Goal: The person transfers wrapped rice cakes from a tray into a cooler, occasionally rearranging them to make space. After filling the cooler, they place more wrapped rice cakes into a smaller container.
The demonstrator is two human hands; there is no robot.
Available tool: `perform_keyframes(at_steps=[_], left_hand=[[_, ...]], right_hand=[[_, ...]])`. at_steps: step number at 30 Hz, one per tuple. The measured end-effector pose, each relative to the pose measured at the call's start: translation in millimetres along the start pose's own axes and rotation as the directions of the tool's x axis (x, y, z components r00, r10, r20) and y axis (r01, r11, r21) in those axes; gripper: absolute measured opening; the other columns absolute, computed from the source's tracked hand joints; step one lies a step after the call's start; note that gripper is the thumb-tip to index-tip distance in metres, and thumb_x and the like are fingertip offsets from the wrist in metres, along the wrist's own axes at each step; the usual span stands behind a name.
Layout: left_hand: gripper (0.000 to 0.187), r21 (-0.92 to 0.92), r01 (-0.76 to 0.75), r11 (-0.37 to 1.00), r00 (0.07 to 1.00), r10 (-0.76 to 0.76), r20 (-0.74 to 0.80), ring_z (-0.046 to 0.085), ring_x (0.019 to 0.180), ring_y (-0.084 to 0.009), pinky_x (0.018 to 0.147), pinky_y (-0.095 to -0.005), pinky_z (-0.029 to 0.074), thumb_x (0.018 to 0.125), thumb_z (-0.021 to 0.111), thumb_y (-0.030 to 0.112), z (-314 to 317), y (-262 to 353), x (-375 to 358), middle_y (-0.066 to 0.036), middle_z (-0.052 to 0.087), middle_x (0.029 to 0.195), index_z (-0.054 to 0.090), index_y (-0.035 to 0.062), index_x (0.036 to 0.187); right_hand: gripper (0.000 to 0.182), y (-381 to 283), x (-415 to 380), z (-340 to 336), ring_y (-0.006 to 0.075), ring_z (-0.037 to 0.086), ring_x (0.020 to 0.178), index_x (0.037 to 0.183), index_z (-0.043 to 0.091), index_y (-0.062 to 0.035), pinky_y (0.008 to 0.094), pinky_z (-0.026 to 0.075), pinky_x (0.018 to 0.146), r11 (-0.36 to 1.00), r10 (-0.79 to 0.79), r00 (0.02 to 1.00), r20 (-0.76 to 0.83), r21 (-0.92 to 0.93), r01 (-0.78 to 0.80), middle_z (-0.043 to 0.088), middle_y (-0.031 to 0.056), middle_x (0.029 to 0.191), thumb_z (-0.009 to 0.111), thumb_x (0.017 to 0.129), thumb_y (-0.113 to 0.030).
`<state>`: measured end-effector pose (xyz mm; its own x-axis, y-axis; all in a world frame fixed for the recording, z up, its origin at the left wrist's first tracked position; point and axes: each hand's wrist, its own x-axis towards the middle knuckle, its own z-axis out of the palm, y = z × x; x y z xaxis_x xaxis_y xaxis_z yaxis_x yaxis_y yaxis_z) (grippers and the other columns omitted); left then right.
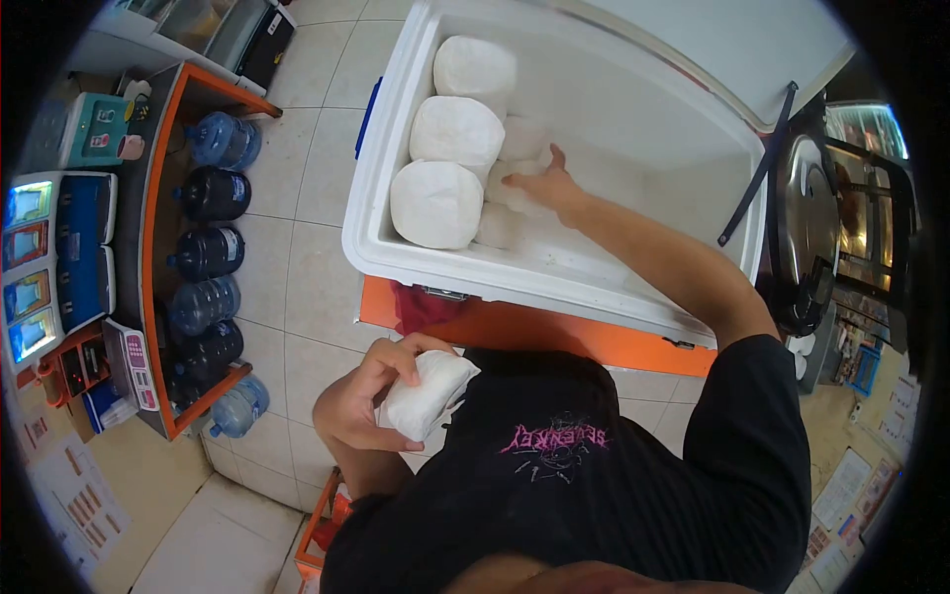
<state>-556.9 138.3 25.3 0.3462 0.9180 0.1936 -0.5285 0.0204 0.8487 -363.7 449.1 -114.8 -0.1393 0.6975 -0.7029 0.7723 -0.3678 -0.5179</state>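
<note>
My left hand [381, 396] grips a white, rounded bundle [427, 394] in front of my shirt. It has pale, smooth sides and a creased edge, and I cannot make out its exact kind. My right hand [544, 188] reaches inside the white cooler box [584, 282], fingers apart and nothing held in them. Larger white rounded blocks with flattish tops, such as this one [436, 204], line the box's left end in a column. Beside them sit lower white pieces [498, 227], right by my right fingertips and partly covered by the hand.
The cooler's raised lid [732, 49], held by a dark strut [757, 163], is on the far side. An orange stand [554, 332] supports the box. Large water bottles [211, 251] fill a shelf at left. A round metal cooker [807, 213] stands at right.
</note>
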Motion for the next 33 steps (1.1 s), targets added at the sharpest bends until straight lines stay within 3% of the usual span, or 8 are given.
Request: perform_keyframes(at_steps=[4, 10, 12, 19, 22, 26, 28, 33], left_hand=[[0.078, 0.035, 0.077, 0.996, 0.996, -0.075, -0.051, 0.050, 0.129, -0.0465, 0.093, -0.0506, 0.055, 0.070, 0.090, 0.007, 1.1, 2.1, -6.6, -0.033, 0.041, 0.137, 0.038, 0.0198, 0.127], [0.078, -0.007, 0.053, 0.999, 0.992, -0.053, -0.119, 0.052, 0.126, -0.0468, 0.092, -0.0499, 0.056, 0.069, 0.092, 0.010, 11.3, -2.2, -14.8, -0.034, 0.042, 0.136, 0.039, 0.0181, 0.125], [0.078, 0.004, 0.053, 0.999, 0.991, -0.052, -0.121, 0.053, 0.126, -0.0470, 0.091, -0.0499, 0.057, 0.069, 0.093, 0.011, 16.0, -3.0, -13.6, -0.035, 0.042, 0.136, 0.039, 0.0175, 0.125], [0.073, 0.244, 0.013, 0.970, 0.998, 0.000, -0.055, 0.056, 0.123, -0.0345, 0.097, -0.0436, 0.049, 0.069, 0.090, 0.004, 35.0, 29.7, 64.7, -0.025, 0.045, 0.141, 0.045, 0.0135, 0.126], [0.065, 0.507, 0.193, 0.840, 0.969, -0.083, -0.232, 0.059, 0.118, -0.0343, 0.100, -0.0413, 0.047, 0.074, 0.088, 0.014, 66.3, 64.4, 143.1, -0.022, 0.052, 0.133, 0.049, 0.0087, 0.127], [0.057, 0.979, -0.008, 0.202, 0.965, -0.256, 0.061, 0.065, 0.105, -0.0381, 0.090, -0.0444, 0.051, 0.084, 0.075, 0.021, 36.1, 30.0, 255.8, -0.021, 0.059, 0.122, 0.046, 0.0132, 0.132], [0.055, 0.992, 0.081, -0.100, 0.805, -0.580, -0.124, 0.065, 0.098, -0.0408, 0.084, -0.0465, 0.051, 0.083, 0.075, 0.026, 25.1, -8.3, 299.2, -0.020, 0.060, 0.120, 0.047, 0.0185, 0.129], [0.058, 0.970, -0.007, -0.242, 0.400, -0.890, -0.219, 0.066, 0.096, -0.0365, 0.079, -0.0473, 0.052, 0.078, 0.080, 0.033, -30.8, -118.3, 330.7, -0.017, 0.066, 0.107, 0.049, 0.0202, 0.126]], right_hand=[[0.125, 16.7, -2.3, 23.0, 0.0373, 0.047, 0.139, 0.162, -0.003, -0.0032, 0.0431, 0.043, 0.113, 0.949, -0.039, 0.999, 0.038, 0.315, 0.025, 0.034, 0.0285, 0.158, 0.083, 0.081, -0.042], [0.106, 17.5, -3.1, 38.4, 0.0374, 0.046, 0.140, 0.162, -0.001, 0.0002, 0.0446, 0.039, 0.115, 0.994, 0.088, 0.988, 0.127, 0.056, -0.096, 0.038, 0.0278, 0.157, 0.064, 0.096, -0.050], [0.104, 5.8, -4.6, 30.8, 0.0378, 0.026, 0.153, 0.163, 0.004, -0.0006, 0.0494, 0.025, 0.123, 0.971, 0.054, 0.992, 0.113, 0.227, -0.079, 0.022, 0.0240, 0.166, 0.054, 0.097, -0.062], [0.106, -5.0, -28.0, -43.3, 0.0356, 0.021, 0.155, 0.164, 0.007, -0.0072, 0.0543, 0.015, 0.125, 0.996, 0.083, 0.960, 0.268, 0.011, -0.089, 0.014, 0.0161, 0.170, 0.055, 0.093, -0.068], [0.096, -2.0, -67.4, -119.5, 0.0338, 0.037, 0.145, 0.162, 0.027, -0.0099, 0.0496, 0.027, 0.121, 0.974, -0.216, 0.939, 0.266, 0.132, 0.187, 0.032, 0.0143, 0.163, 0.059, 0.092, -0.067], [0.061, 26.9, -157.1, -210.3, 0.0261, 0.056, 0.125, 0.147, 0.050, -0.0087, 0.0402, 0.042, 0.108, 0.796, -0.576, 0.814, 0.071, 0.278, 0.538, 0.054, 0.0105, 0.146, 0.056, 0.101, -0.049], [0.053, 54.3, -197.1, -230.7, 0.0213, 0.063, 0.114, 0.139, 0.056, -0.0057, 0.0345, 0.047, 0.102, 0.747, -0.607, 0.795, -0.016, 0.329, 0.577, 0.060, 0.0115, 0.137, 0.057, 0.101, -0.043], [0.054, 143.8, -272.3, -231.7, 0.0232, 0.065, 0.113, 0.136, 0.055, 0.0002, 0.0356, 0.050, 0.098, 0.554, -0.668, 0.735, -0.115, 0.583, 0.594, 0.061, 0.0162, 0.136, 0.061, 0.098, -0.038]])
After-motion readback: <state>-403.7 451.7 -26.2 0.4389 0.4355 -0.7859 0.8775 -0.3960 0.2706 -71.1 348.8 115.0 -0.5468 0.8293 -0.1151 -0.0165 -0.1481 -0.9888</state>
